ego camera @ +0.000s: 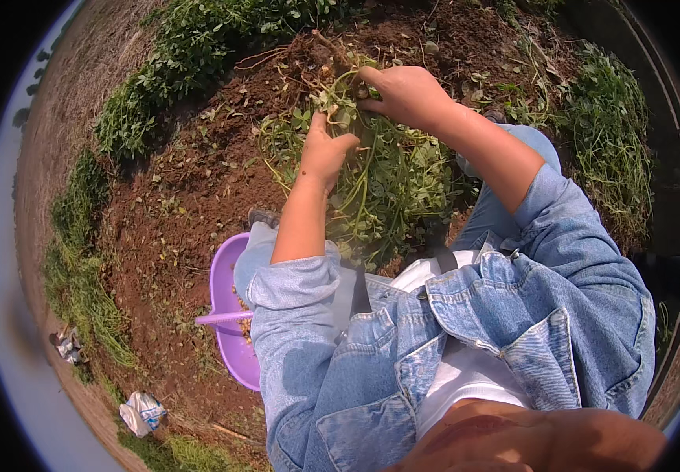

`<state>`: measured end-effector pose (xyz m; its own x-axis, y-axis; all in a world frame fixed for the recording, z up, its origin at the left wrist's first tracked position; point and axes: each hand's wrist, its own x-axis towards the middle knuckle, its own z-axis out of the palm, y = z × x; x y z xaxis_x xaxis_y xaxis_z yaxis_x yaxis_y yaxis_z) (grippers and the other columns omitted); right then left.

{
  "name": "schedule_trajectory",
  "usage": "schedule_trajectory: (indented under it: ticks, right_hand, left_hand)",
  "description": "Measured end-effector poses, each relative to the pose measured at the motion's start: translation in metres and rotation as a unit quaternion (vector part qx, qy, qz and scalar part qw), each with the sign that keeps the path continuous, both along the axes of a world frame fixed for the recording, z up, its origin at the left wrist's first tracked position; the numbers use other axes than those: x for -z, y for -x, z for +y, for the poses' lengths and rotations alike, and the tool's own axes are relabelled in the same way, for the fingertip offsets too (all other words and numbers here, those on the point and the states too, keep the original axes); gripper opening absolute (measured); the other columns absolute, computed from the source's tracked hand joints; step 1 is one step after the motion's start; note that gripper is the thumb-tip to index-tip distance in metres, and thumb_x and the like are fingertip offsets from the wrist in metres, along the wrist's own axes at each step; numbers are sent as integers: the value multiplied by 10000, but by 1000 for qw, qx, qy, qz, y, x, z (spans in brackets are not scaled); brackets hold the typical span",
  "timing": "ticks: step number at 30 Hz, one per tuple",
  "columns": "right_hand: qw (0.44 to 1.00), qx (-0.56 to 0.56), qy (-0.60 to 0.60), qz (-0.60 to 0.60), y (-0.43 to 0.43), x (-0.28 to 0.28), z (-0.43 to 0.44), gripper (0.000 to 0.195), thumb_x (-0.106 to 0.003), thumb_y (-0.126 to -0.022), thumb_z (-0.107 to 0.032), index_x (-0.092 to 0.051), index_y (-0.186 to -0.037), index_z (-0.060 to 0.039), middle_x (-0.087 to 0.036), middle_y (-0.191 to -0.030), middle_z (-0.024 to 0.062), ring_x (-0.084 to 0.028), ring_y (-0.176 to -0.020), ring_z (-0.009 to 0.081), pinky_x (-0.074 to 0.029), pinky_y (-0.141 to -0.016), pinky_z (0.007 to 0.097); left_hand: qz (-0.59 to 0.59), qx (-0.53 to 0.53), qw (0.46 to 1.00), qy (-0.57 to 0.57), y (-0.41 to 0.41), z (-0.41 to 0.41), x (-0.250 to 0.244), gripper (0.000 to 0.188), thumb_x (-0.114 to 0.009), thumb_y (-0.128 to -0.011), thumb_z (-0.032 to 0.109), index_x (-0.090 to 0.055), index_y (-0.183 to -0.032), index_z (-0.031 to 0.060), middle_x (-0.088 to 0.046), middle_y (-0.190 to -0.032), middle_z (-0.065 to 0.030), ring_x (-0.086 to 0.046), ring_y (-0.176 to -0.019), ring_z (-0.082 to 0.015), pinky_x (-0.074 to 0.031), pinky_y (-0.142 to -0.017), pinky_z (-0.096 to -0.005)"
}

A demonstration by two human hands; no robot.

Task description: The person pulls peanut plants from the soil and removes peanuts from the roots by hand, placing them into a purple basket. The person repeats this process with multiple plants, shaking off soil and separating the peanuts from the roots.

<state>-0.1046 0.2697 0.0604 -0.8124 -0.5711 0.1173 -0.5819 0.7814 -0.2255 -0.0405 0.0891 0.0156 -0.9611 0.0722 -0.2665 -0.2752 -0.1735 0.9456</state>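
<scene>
My left hand [327, 147] is at the stems of an uprooted leafy plant [381, 171], its index finger extended upward against them. To its upper right, my right hand [402, 94] pinches the same plant near its roots, with thumb and fingers around the stems. Thin brown roots [322, 59] with some pale pods fan out beyond both hands. The green foliage hangs down between my knees. A purple plastic basket [220, 277] with a handle stands beside my left leg, holding small tan pods [245, 327]; my sleeve hides part of it.
Reddish-brown soil [181, 236] with scattered leaves lies around me. Heaps of pulled green plants [198, 59] curve along the upper left, and another heap [608, 135] lies at the right. A white sack [142, 413] sits at the lower left. A person [69, 345] is far off at the left.
</scene>
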Motion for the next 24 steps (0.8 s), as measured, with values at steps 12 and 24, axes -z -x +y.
schedule_trajectory:
  ticks: [12,24]
  right_hand:
    - [700,-101,465,-533,3,-25,25,314,-451,-1000,-330,-561,-884,-60,-380,-498,-40,-282,-408,53,-247,-378,241]
    - [988,-10,122,-93,-28,-3,-17,351,-637,-825,-367,-681,-1076,-125,-680,-926,131,-648,-875,305,-517,-763,407]
  left_hand:
    - [4,-66,991,115,5,-7,-4,427,-678,-786,-55,-506,-1176,-49,-629,-1085,-136,-634,-895,-211,-511,-715,-296]
    - [-1,-88,994,65,9,0,49,405,-711,-763,6,-538,-1129,-21,-667,-986,-108,-649,-805,-165,-509,-706,-285]
